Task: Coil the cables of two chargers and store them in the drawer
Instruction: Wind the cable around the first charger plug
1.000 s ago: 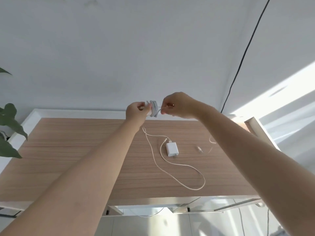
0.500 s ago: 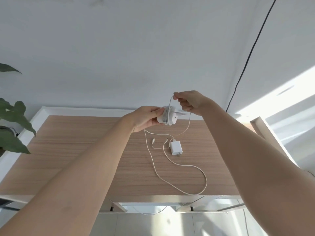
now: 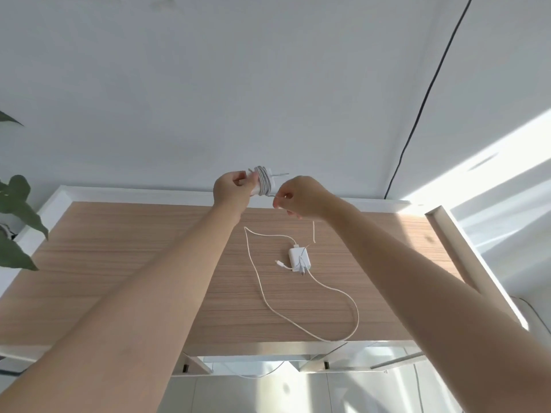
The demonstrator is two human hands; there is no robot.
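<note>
Your left hand (image 3: 232, 189) is closed around a small white plastic charger block (image 3: 262, 181), held up in front of the pale wall (image 3: 268, 84) above the far edge of the light wood-grain tabletop (image 3: 119, 263). Several turns of thin white cable are already wound tightly round the block, and its two metal prongs (image 3: 280, 174) stick out to the right. Your right hand (image 3: 301, 198) sits just beside it, thumb and forefinger pinched on the free end of that same cable (image 3: 313, 234), which hangs down loose from your fingers toward the table. The second white square charger (image 3: 299, 259) lies flat on the tabletop below your hands, well apart from them. Its long white cord (image 3: 268, 305) runs out in a wide open loop across the wood, reaching right to the near edge. A short plug end (image 3: 279, 263) rests next to that charger, though at this angle you cannot tell which cable it belongs to. Green plant leaves (image 3: 18, 204) show at the left edge, and a thin black wire (image 3: 423, 99) runs down the wall at the right.
</note>
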